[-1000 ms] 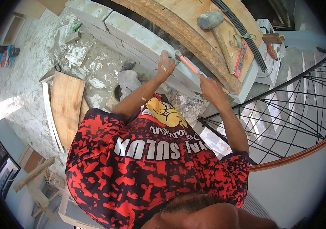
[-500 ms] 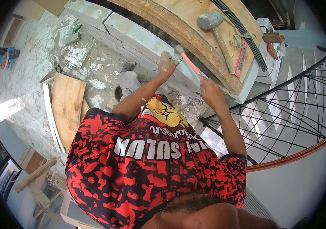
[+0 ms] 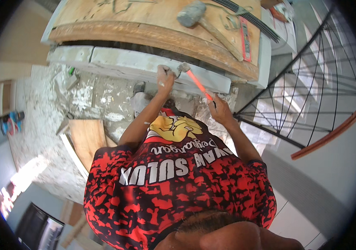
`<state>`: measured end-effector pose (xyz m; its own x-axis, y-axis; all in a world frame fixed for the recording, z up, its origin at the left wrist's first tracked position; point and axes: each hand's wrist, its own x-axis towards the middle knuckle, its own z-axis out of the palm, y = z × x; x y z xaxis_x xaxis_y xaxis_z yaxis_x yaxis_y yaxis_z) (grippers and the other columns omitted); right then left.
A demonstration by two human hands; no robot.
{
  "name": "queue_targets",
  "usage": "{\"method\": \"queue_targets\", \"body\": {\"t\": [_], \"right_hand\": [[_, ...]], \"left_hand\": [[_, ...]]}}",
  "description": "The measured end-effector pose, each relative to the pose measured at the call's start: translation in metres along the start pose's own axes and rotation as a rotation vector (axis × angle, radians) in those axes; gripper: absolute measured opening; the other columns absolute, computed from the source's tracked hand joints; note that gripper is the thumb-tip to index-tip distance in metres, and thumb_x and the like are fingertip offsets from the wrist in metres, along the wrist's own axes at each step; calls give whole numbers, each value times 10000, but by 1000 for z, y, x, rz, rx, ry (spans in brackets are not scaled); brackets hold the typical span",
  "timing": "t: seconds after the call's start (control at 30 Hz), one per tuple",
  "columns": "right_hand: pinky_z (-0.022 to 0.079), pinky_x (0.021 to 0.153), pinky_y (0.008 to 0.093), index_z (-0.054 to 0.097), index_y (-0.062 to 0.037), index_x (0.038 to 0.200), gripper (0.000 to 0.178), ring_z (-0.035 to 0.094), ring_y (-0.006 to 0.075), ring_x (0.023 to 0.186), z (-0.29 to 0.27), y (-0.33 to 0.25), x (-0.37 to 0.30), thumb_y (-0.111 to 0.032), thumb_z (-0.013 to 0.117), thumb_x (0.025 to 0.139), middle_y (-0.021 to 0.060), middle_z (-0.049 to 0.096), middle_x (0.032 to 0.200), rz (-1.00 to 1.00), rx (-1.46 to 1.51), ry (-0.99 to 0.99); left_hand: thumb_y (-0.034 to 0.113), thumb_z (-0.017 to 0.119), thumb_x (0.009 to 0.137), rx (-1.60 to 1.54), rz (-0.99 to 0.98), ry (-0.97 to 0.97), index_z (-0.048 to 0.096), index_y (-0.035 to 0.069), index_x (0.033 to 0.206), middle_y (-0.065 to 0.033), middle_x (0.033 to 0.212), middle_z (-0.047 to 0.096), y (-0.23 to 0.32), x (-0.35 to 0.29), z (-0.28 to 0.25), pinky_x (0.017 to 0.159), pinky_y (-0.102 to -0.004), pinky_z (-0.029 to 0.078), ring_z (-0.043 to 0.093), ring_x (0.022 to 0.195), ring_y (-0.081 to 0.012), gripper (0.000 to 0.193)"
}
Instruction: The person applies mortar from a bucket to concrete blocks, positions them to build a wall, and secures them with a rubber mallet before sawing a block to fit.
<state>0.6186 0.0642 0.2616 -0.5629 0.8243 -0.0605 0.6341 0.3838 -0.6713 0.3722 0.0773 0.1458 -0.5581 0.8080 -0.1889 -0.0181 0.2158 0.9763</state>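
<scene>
Beside the white block wall (image 3: pixel 128 61), on the person's side, the right hand (image 3: pixel 219 109) is gripping the hammer (image 3: pixel 197 83) by the low end of its orange handle. The hammer's head is sitting over the wall's top; the view is not showing if they are touching. Close by, at the wall's near edge, the left hand (image 3: pixel 165 78) is bending its fingers in, but I cannot tell if its grip is holding anything. Working well here is probably calling for small, straight taps, with the left fingers staying out of the head's way. Past the wall, a wooden board (image 3: pixel 136 16) is carrying a mallet (image 3: pixel 211 29) and a red level (image 3: pixel 245 41).
</scene>
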Motion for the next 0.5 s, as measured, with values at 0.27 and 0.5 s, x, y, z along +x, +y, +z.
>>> {"method": "queue_targets", "body": {"t": [0.27, 0.5], "right_hand": [[489, 664, 399, 550, -96, 1178, 399, 620, 362, 750, 82, -12, -52, -300, 635, 845, 183, 611, 861, 430, 203, 119], [489, 696, 357, 536, -16, 1213, 415, 614, 332, 817, 42, -110, 55, -147, 616, 828, 180, 599, 928, 147, 100, 418]], "left_hand": [[99, 564, 878, -115, -111, -525, 530, 57, 921, -11, 782, 547, 13, 19, -63, 595, -233, 442, 535, 702, -97, 68], [225, 616, 895, -155, -52, -607, 586, 57, 939, -8, 726, 568, 137, 112, -151, 558, -213, 413, 520, 630, -64, 177]]}}
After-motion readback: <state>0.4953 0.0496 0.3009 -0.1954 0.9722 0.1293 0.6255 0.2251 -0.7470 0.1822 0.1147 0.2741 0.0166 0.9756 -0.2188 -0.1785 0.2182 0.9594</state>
